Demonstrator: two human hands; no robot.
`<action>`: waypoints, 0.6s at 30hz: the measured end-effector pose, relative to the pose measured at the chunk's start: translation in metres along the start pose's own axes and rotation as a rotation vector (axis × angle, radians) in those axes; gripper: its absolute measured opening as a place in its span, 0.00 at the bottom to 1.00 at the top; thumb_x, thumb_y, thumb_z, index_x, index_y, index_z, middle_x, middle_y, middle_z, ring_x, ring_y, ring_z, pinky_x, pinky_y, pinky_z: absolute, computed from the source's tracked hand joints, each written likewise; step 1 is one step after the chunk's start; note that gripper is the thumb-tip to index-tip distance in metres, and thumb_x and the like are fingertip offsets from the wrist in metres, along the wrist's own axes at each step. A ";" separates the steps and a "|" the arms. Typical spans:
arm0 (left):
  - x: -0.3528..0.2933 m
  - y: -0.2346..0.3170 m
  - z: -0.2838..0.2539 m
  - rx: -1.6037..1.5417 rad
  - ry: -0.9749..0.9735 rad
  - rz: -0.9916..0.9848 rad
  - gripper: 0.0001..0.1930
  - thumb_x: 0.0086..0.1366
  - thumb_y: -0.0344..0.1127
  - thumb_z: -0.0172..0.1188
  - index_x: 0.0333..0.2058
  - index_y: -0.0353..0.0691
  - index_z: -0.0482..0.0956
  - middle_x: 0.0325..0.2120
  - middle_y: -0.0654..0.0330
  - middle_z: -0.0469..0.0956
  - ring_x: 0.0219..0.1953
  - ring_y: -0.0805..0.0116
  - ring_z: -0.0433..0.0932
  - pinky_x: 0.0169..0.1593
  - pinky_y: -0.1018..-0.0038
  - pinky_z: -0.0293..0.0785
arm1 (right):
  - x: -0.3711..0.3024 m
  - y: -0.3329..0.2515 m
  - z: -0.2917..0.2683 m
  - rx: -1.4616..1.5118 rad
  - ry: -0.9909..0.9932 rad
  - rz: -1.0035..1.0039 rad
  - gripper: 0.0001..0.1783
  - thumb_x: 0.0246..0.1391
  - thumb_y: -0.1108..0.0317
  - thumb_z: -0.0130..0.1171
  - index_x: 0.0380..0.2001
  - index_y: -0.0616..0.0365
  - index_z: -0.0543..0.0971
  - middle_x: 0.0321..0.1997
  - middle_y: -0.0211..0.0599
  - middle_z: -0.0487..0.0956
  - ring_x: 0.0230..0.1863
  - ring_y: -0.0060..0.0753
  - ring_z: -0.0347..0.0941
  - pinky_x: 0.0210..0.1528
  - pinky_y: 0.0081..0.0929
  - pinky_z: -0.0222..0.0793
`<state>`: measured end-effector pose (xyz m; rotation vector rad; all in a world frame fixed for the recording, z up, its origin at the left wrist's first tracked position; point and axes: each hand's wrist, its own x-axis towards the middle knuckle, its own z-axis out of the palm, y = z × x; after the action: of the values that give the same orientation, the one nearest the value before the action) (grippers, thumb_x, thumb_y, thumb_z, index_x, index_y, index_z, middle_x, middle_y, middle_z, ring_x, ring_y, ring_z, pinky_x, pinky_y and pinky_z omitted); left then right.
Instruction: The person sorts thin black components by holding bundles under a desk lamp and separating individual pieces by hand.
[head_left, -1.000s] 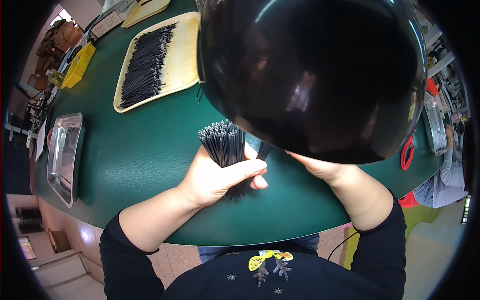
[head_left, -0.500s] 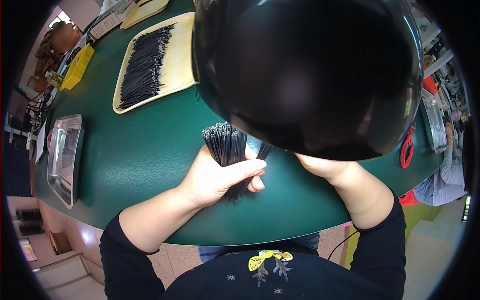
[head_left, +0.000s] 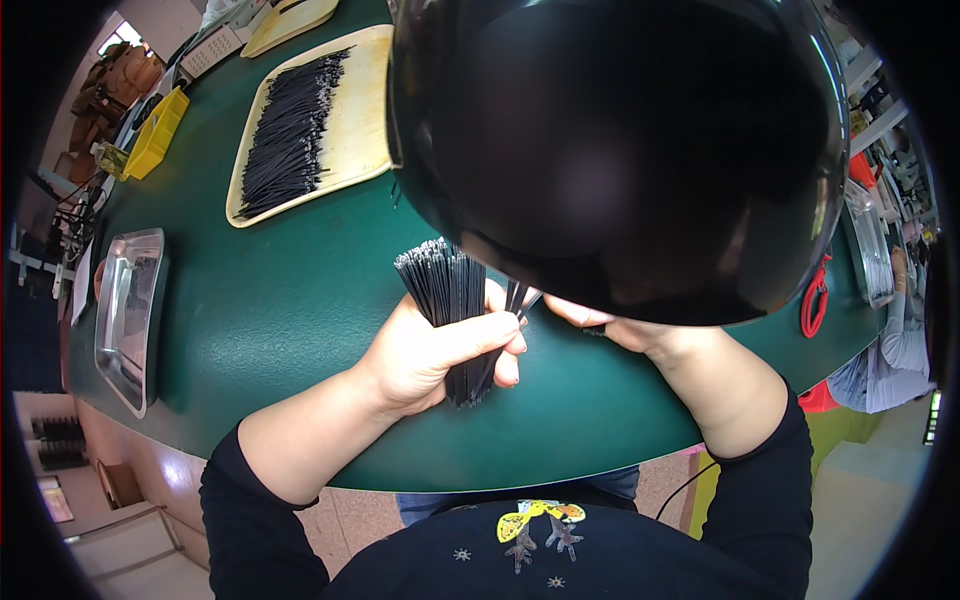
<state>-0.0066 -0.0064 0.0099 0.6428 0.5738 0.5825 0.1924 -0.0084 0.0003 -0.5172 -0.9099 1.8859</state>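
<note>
A thick bundle of thin black wires (head_left: pixel 452 290) with silvery tips stands nearly upright in my left hand (head_left: pixel 415 355). My left fingers and thumb are wrapped round its middle, and the lower ends show below the fist. Between thumb and forefinger, a few strands (head_left: pixel 515 297) lean apart to the right. My right hand (head_left: pixel 640 333) is close to these strands, its fingers pointing left toward them. A big glossy black dome (head_left: pixel 620 170) covers part of that hand, so its grip and any contact are hidden.
On the green table (head_left: pixel 270 350), a cream tray (head_left: pixel 355 130) holds many black wires (head_left: pixel 290 135). A clear tray (head_left: pixel 150 330) is at the left, with a yellow bin (head_left: pixel 157 135) beyond. Red-handled pliers or scissors (head_left: pixel 815 300) lie right. The dome blocks the upper middle.
My right hand has come left, and more of its fingers show below the dome's edge. The wire bundle and my left hand have shifted slightly left.
</note>
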 end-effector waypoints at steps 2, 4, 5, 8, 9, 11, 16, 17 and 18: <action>0.000 0.002 -0.001 -0.044 -0.017 -0.039 0.02 0.55 0.26 0.53 0.26 0.34 0.70 0.21 0.57 0.73 0.21 0.71 0.74 0.27 0.79 0.72 | 0.001 -0.005 0.008 0.006 0.061 -0.002 0.10 0.50 0.71 0.44 0.34 0.68 0.69 0.20 0.40 0.71 0.12 0.14 0.53 0.15 0.11 0.50; 0.000 0.001 -0.002 -0.100 -0.040 -0.041 0.03 0.55 0.26 0.52 0.27 0.33 0.70 0.21 0.57 0.73 0.22 0.71 0.74 0.27 0.79 0.72 | 0.001 -0.014 0.021 -0.009 0.169 0.145 0.08 0.50 0.74 0.44 0.29 0.67 0.71 0.18 0.38 0.70 0.12 0.13 0.54 0.17 0.12 0.54; 0.002 0.000 -0.001 -0.155 -0.069 -0.048 0.03 0.55 0.26 0.52 0.28 0.33 0.69 0.22 0.57 0.73 0.22 0.71 0.75 0.27 0.79 0.73 | 0.000 -0.009 0.002 -0.135 -0.056 0.138 0.07 0.49 0.74 0.48 0.24 0.66 0.74 0.18 0.34 0.72 0.14 0.14 0.59 0.20 0.12 0.59; -0.003 0.003 0.000 -0.112 0.013 -0.097 0.04 0.55 0.25 0.52 0.30 0.33 0.69 0.23 0.57 0.73 0.24 0.70 0.76 0.29 0.79 0.74 | 0.002 -0.012 0.027 -0.525 0.080 0.086 0.06 0.46 0.71 0.55 0.24 0.64 0.76 0.18 0.30 0.74 0.19 0.16 0.66 0.25 0.12 0.63; -0.001 0.005 0.003 -0.087 -0.046 -0.069 0.04 0.54 0.25 0.53 0.30 0.34 0.69 0.23 0.56 0.74 0.24 0.69 0.77 0.30 0.79 0.75 | 0.003 -0.011 0.033 -0.543 0.084 0.062 0.06 0.45 0.71 0.55 0.25 0.64 0.76 0.19 0.29 0.74 0.19 0.16 0.67 0.25 0.12 0.63; -0.001 0.004 0.005 -0.027 -0.029 -0.045 0.05 0.54 0.25 0.53 0.30 0.33 0.69 0.23 0.56 0.74 0.24 0.69 0.77 0.29 0.78 0.75 | 0.004 -0.005 0.032 -0.499 0.128 -0.139 0.06 0.46 0.71 0.54 0.22 0.63 0.76 0.18 0.29 0.73 0.19 0.16 0.66 0.23 0.13 0.62; -0.002 0.003 0.002 0.003 0.041 -0.025 0.04 0.54 0.24 0.54 0.29 0.32 0.70 0.23 0.54 0.75 0.24 0.67 0.77 0.29 0.77 0.76 | 0.001 -0.006 0.015 -0.345 0.190 0.066 0.09 0.46 0.74 0.45 0.15 0.63 0.70 0.14 0.30 0.68 0.15 0.16 0.61 0.16 0.12 0.53; -0.002 0.002 0.002 0.003 0.041 -0.025 0.04 0.54 0.24 0.54 0.29 0.32 0.70 0.23 0.54 0.75 0.24 0.67 0.77 0.29 0.77 0.76 | 0.001 -0.003 0.013 -0.221 0.199 0.013 0.09 0.46 0.75 0.46 0.16 0.63 0.70 0.14 0.30 0.68 0.14 0.15 0.60 0.16 0.12 0.52; -0.002 0.002 0.002 -0.002 0.051 -0.019 0.03 0.54 0.24 0.54 0.29 0.32 0.70 0.23 0.54 0.75 0.24 0.67 0.77 0.30 0.77 0.76 | 0.001 -0.002 0.013 -0.096 0.208 -0.039 0.08 0.45 0.75 0.46 0.17 0.63 0.71 0.13 0.30 0.67 0.14 0.15 0.59 0.15 0.11 0.51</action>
<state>-0.0070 -0.0072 0.0133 0.6208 0.6265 0.5828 0.1846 -0.0118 0.0099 -0.7343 -0.8680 1.7226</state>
